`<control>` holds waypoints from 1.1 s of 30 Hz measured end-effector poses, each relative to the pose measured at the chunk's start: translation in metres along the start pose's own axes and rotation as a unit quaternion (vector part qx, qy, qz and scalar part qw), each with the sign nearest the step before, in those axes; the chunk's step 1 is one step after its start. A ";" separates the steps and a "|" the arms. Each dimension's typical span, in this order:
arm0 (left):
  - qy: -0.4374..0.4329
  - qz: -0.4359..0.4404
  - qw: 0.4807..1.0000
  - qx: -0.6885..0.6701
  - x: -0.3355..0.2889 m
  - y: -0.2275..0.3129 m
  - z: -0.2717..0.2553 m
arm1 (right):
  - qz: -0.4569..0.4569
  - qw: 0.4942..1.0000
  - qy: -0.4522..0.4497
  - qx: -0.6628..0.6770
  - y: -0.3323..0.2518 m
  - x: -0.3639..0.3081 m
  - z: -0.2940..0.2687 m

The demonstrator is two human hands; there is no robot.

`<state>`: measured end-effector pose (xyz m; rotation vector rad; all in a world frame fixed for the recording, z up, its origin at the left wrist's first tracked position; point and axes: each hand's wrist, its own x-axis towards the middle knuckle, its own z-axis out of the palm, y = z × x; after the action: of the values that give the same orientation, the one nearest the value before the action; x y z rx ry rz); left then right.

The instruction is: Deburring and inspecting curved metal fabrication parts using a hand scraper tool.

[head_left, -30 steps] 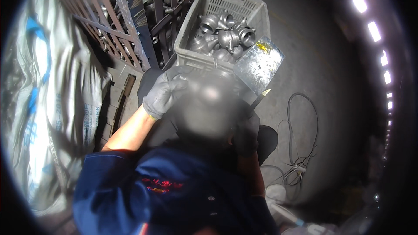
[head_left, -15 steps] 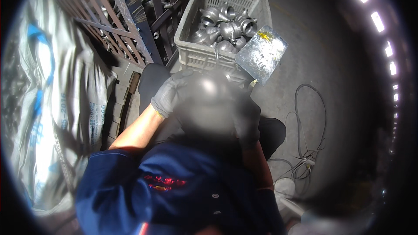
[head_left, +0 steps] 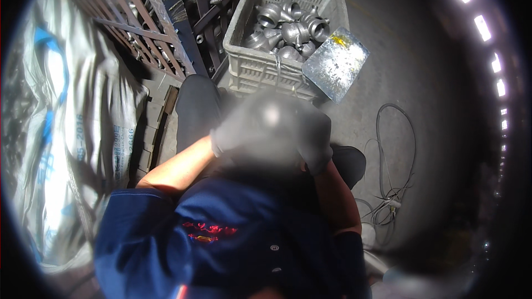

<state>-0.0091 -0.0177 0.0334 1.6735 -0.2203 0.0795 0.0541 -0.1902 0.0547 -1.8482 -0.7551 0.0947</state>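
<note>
A blurred grey patch covers the middle of the view, over my lap, and hides most of both hands. My left hand (head_left: 226,134), in a grey glove, reaches into this patch from the left; its fingers are smeared out. On the other side my right hand (head_left: 316,147), in a darker-looking glove, is close to the left one, its fingers also hidden. Whatever lies between the hands cannot be made out. Just beyond them stands a grey plastic crate (head_left: 260,62) holding several round metal castings (head_left: 295,33) with open necks.
A square metal plate (head_left: 339,69) leans at the crate's right front corner. Farther left, a brown barred metal cage (head_left: 166,36) holds more castings. A large white woven sack (head_left: 77,127) fills the left side. A looped dark cable (head_left: 381,149) lies on the floor at right.
My left hand has shifted right, deeper into the blurred patch, and my right hand has moved slightly up. A small pale tip formerly visible near the right hand no longer shows.
</note>
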 end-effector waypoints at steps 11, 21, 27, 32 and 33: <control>0.038 -0.092 0.912 -0.397 -0.002 -0.004 -0.005 | 0.040 0.996 0.054 0.052 -0.015 -0.003 -0.015; 0.037 -0.083 0.890 -0.446 -0.004 -0.008 -0.006 | 0.233 0.964 0.069 0.110 0.019 -0.045 -0.010; 0.119 -0.089 0.937 -0.315 -0.001 0.013 0.007 | 0.059 0.995 0.012 0.083 -0.007 -0.031 0.006; 0.034 -0.085 0.947 -0.306 0.000 0.017 -0.005 | -0.172 0.985 -0.030 -0.013 -0.001 -0.009 -0.009; -0.006 -0.092 0.951 -0.296 0.003 0.020 -0.011 | -0.132 0.988 -0.080 -0.004 -0.004 -0.007 -0.015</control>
<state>-0.0095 -0.0090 0.0548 1.0878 -0.0816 -0.1275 0.0528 -0.2060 0.0623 -1.7465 -1.1066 0.0701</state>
